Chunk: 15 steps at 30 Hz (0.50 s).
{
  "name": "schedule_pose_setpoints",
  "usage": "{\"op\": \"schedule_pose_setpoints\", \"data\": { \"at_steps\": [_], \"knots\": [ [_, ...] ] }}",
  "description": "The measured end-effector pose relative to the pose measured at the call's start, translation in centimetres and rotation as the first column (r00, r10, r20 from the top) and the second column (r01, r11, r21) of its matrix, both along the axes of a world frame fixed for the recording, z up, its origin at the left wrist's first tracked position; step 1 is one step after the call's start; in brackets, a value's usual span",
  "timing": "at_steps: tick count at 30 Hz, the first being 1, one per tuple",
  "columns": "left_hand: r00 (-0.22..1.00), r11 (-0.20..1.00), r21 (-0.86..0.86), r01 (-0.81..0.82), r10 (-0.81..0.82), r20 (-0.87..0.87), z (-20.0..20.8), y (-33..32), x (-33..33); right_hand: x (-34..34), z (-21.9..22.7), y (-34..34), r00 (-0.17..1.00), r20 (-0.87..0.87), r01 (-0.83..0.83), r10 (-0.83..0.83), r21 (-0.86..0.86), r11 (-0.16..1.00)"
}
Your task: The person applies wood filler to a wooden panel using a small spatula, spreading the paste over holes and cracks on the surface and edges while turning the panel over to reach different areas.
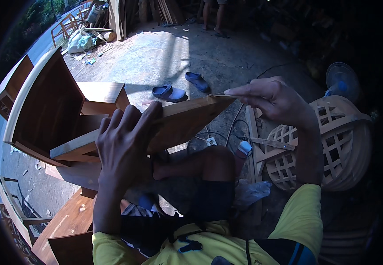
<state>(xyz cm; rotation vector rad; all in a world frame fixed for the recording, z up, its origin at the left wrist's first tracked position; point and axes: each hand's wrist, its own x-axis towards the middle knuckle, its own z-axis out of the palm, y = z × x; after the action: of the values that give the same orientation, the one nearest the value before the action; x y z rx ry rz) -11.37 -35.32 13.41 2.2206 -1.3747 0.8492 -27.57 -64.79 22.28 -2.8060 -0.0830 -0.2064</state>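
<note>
Wooden panel [190, 122], probably stiff and fairly weighty, best gripped by its edges near both ends, lies right of the curved cabinet [45, 99]; the left hand [123, 132], fingers spread and bent, clasps its edge nearer that cabinet; the right hand [273, 96], fingers nearly together, meets the farther end, hold unclear

yellow shirt [205, 242]: dark shapes up front, no letters I can make out
wooden board [183, 126], everything else: nothing readable tbh
</note>
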Motion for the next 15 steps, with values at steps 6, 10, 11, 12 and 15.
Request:
{"op": "schedule_pose_setpoints", "data": {
  "at_steps": [6, 10, 11, 12, 15],
  "knots": [
    [1.000, 0.999, 0.031, -0.009, 0.009, 0.014, -0.3, -0.4, -0.3, -0.9, 0.6, 0.1, 0.999, 0.046, -0.011, 0.019, -0.167, 0.986],
    [1.000, 0.998, 0.055, 0.003, -0.004, 0.015, 0.2, -0.9, -1.0, -1.9, 1.6, -0.7, 0.997, 0.076, 0.019, -0.004, -0.194, 0.981],
    [1.000, 0.999, 0.040, 0.008, -0.008, 0.008, 0.1, -1.0, -1.1, -1.9, 1.5, -0.6, 0.997, 0.079, 0.022, -0.007, -0.194, 0.981],
    [1.000, 0.999, 0.028, 0.016, -0.016, 0.001, 0.1, -1.1, -1.2, -1.8, 1.1, -0.3, 0.995, 0.095, 0.002, 0.015, -0.180, 0.984],
    [1.000, 0.999, 0.037, 0.013, -0.013, 0.001, 0.0, -1.2, -1.4, -1.3, 0.3, 0.0, 0.994, 0.100, -0.021, 0.041, -0.190, 0.981]
  ]
}}
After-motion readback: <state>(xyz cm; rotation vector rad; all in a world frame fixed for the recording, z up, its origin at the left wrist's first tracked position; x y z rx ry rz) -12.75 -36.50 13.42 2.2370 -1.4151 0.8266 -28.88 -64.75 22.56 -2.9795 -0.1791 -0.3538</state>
